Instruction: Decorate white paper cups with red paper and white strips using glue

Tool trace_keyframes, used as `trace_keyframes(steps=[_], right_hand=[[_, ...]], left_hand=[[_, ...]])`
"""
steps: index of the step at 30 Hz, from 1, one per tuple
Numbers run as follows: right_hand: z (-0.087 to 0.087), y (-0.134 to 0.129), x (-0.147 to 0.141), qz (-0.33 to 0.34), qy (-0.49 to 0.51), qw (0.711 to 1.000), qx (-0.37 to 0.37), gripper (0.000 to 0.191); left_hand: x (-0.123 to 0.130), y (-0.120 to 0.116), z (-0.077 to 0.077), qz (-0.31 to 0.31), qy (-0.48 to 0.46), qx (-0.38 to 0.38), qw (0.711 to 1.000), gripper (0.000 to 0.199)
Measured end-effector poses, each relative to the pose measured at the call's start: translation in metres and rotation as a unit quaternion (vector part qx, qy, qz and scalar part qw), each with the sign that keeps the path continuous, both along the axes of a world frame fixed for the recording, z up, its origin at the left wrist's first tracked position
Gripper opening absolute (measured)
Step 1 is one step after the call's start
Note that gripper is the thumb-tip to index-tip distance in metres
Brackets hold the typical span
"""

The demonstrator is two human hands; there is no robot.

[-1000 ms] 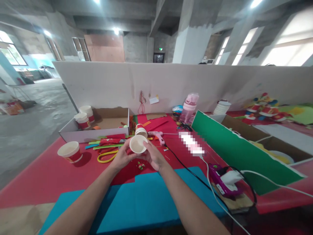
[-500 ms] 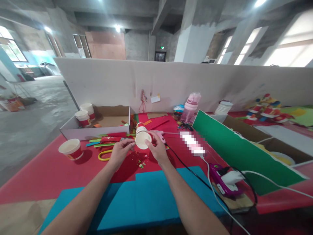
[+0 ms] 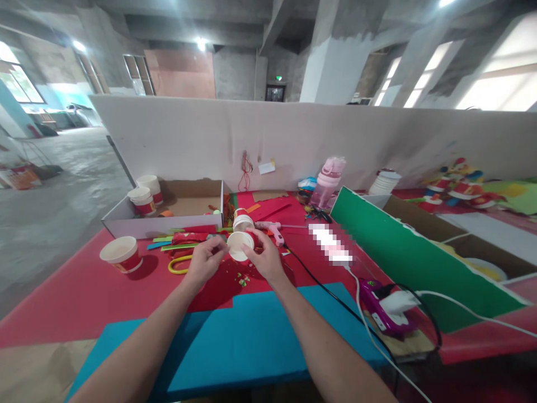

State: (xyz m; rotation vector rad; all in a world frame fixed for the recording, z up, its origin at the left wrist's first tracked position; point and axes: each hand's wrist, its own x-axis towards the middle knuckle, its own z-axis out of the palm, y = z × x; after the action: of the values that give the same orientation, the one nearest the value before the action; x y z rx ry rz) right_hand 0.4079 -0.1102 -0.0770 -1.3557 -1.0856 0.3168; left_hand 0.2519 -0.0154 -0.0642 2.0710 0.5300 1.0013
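Note:
My right hand (image 3: pixel 265 256) grips a small white and red paper cup (image 3: pixel 240 247), its open mouth turned towards me. At the cup's left side is my left hand (image 3: pixel 207 258), thumb and fingertips pinched together; whatever they hold, if anything, is too small to make out. Just behind the held cup lies a stack of similar cups (image 3: pixel 242 220). A pink glue gun (image 3: pixel 274 230) rests on the table right of the stack. A larger paper cup (image 3: pixel 122 254) stands on the left, near yellow-handled scissors (image 3: pixel 179 265).
A cardboard box (image 3: pixel 168 226) with cups stands at the back left. To the right are a green-sided box (image 3: pixel 403 252), a purple power strip (image 3: pixel 388 313) with cables, and a pink bottle (image 3: pixel 327 184). A blue board (image 3: pixel 260 341) lies in front.
The held cup has moved slightly left and down, away from the stack, which now shows more. My right hand has shifted left with it, uncovering more of the glue gun.

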Motion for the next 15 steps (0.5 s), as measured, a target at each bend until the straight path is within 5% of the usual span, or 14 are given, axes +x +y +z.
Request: trace_keyframes(steps=[4,8,15], right_hand=[[-0.006,0.005,-0.002,0.005,0.166,0.985,-0.044,0.048],[-0.004,0.006,-0.004,0.021,0.276,0.959,-0.059,0.054],[-0.007,0.007,0.002,0.008,0.257,0.966,-0.028,0.053]], left_hand=[[0.001,-0.004,0.000,0.023,0.012,0.143,0.989,0.015],[0.001,-0.007,0.000,0.004,0.013,0.141,0.990,0.014],[0.002,-0.015,0.005,-0.002,0.029,0.126,0.992,0.017]])
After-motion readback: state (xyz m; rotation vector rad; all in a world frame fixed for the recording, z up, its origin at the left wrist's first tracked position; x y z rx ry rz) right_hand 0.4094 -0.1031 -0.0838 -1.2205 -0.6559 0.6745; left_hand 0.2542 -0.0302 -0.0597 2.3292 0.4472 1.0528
